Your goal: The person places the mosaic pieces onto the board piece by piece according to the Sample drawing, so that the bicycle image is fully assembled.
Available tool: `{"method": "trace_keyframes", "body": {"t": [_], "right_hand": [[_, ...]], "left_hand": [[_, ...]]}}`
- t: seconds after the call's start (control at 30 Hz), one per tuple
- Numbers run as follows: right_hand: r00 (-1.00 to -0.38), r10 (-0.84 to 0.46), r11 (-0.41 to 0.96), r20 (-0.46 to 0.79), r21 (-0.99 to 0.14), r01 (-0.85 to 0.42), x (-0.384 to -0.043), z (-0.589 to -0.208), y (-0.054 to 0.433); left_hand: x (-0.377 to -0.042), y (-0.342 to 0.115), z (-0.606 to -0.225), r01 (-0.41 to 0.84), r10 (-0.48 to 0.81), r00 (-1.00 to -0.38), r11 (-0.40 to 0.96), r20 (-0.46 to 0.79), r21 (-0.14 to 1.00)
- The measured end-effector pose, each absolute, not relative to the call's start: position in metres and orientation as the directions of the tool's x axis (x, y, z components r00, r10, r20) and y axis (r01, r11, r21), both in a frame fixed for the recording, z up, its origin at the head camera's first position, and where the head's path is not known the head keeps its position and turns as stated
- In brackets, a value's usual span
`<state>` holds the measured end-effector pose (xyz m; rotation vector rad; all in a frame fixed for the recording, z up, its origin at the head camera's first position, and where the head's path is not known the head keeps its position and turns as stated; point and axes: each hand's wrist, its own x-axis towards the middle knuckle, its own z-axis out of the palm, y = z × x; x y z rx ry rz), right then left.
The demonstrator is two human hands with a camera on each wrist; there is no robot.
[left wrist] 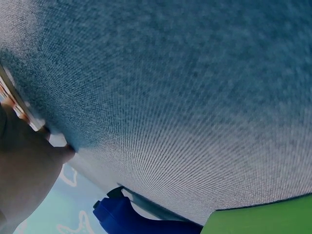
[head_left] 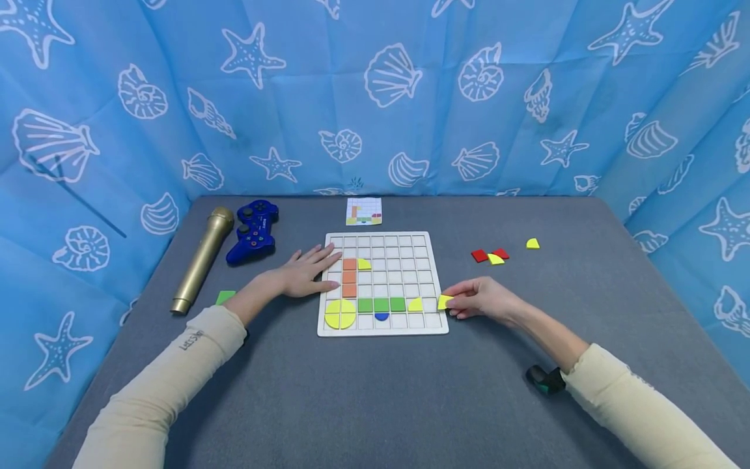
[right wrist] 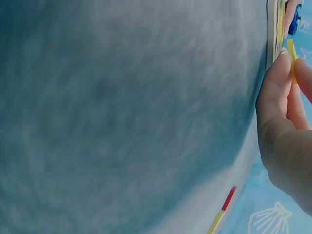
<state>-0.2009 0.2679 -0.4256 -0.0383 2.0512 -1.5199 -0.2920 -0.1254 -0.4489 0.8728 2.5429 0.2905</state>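
Note:
A white grid board point(head_left: 375, 329) lies mid-table. My left hand point(head_left: 306, 272) rests with spread, straight fingers on its left edge. At the right edge, my right hand point(head_left: 482, 299) pinches a yellow quarter-circle tile point(head_left: 444, 301) between thumb and fingers; the right wrist view shows that yellow tile point(right wrist: 292, 58) edge-on. On the board stand a column of orange square tiles point(head_left: 349, 277), a row of green square tiles point(head_left: 381, 305), a yellow circle of quarter tiles point(head_left: 340, 314), single yellow quarter tiles point(head_left: 415, 305) point(head_left: 364, 264) and a blue half-round piece point(head_left: 382, 316).
Behind the board lies a pattern card point(head_left: 364, 212). Red tiles point(head_left: 480, 256) and yellow quarter tiles point(head_left: 532, 243) lie to the right. At left are a gold microphone point(head_left: 203, 260), a blue game controller point(head_left: 255, 231) and a green piece point(head_left: 225, 297) partly behind my left forearm.

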Motion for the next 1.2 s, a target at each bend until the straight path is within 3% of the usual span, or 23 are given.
{"method": "trace_keyframes", "body": {"t": [0.27, 0.5, 0.8, 1.2], "right_hand": [[-0.835, -0.364, 0.409, -0.412, -0.876, 0.255, -0.192, -0.421, 0.255], [-0.8, -0.474, 0.428, -0.367, -0.89, 0.154, -0.185, -0.417, 0.245], [-0.764, -0.492, 0.398, -0.417, -0.888, 0.229, -0.182, -0.417, 0.239], [-0.864, -0.343, 0.395, -0.368, -0.891, 0.223, -0.173, -0.418, 0.227]], "left_hand": [[-0.285, -0.124, -0.438, 0.537, 0.64, -0.698, 0.764, -0.32, 0.357], [-0.284, -0.123, -0.439, 0.531, 0.627, -0.705, 0.776, -0.331, 0.34], [-0.287, -0.124, -0.444, 0.527, 0.624, -0.707, 0.779, -0.332, 0.341], [-0.283, -0.123, -0.436, 0.535, 0.632, -0.705, 0.772, -0.322, 0.343]]}}
